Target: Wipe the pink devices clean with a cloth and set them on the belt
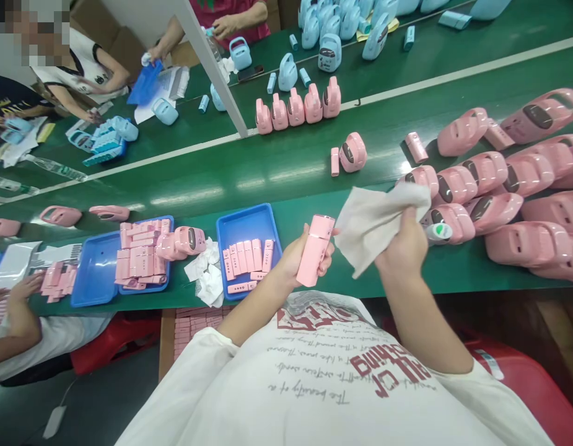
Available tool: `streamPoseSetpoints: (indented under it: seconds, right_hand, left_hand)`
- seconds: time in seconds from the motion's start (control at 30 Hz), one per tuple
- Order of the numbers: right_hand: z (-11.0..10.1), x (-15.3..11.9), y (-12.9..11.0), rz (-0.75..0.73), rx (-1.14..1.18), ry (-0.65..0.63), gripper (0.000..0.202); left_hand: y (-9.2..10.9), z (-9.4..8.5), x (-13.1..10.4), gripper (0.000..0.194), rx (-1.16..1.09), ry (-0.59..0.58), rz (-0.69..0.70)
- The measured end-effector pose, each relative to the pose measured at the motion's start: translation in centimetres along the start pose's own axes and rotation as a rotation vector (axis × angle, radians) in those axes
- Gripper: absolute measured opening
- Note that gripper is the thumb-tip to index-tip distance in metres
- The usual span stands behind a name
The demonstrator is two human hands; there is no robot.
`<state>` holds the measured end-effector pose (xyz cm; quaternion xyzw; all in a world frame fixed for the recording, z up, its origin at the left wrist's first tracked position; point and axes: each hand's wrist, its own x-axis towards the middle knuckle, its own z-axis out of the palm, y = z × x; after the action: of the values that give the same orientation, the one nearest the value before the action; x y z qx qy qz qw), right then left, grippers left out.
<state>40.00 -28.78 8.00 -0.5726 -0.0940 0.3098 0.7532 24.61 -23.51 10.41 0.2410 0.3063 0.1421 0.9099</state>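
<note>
In front of my shirt, my left hand [294, 258] is closed around a pink rectangular stick-like case [316, 249], tilted with its upper end leaning right. My right hand [406, 244] grips a whitish wiping cloth [370, 224], which hangs spread out to the left, close to the pink case. Left of my left hand lies a blue tray [246, 222] holding several similar pink pieces [242, 257], some with small dark dots. Crumpled white tissues [209, 272] rest against that tray's left side.
Glossy pink handled units [453, 186] crowd the right side. One pink unit [354, 152] stands ahead, with a row of pink units [295, 108] behind. Another blue tray [95, 263] sits left. A metal post [216, 68] rises ahead; people work across the bench and at left.
</note>
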Motion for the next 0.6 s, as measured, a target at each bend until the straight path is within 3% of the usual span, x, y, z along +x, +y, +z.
streamPoseSetpoints:
  seconds: [0.1,0.23,0.3,0.37,0.4,0.47,0.53,0.6]
  right_hand:
    - [-0.5,1.5,-1.5,-0.053,0.070,0.155,0.019]
    - [-3.1,1.8,-4.1,-0.224,-0.139,0.166,0.014]
    - [-5.7,2.5,-5.4,-0.415,-0.398,0.265,0.010]
    - [-8.8,4.0,-6.4,-0.544,-0.770,0.412,0.012]
    - [-10.5,5.0,-6.6,-0.522,-0.973,0.465,0.018]
    - [-13.4,7.2,-6.5,-0.314,-1.293,0.467,0.031]
    - [-15.4,9.2,-5.6,-0.107,-1.430,0.333,0.036]
    - [-16.5,10.5,-4.2,0.001,-1.438,0.225,0.037]
  left_hand:
    - [0.1,0.3,-0.4,0.064,-0.004,0.011,0.007]
    - [0.1,-0.1,-0.2,0.047,0.050,0.048,0.017]
    - [-0.2,-1.2,0.3,0.041,0.251,0.088,0.034]
    - [-0.8,-2.9,1.1,0.046,0.679,0.179,0.014]
    - [-1.3,-3.8,1.7,0.048,0.948,0.242,-0.024]
    - [-2.6,-5.6,2.8,0.047,1.394,0.366,-0.123]
    - [-4.1,-7.1,3.9,0.040,1.577,0.455,-0.215]
    - [-5.5,-8.1,4.8,0.031,1.568,0.498,-0.256]
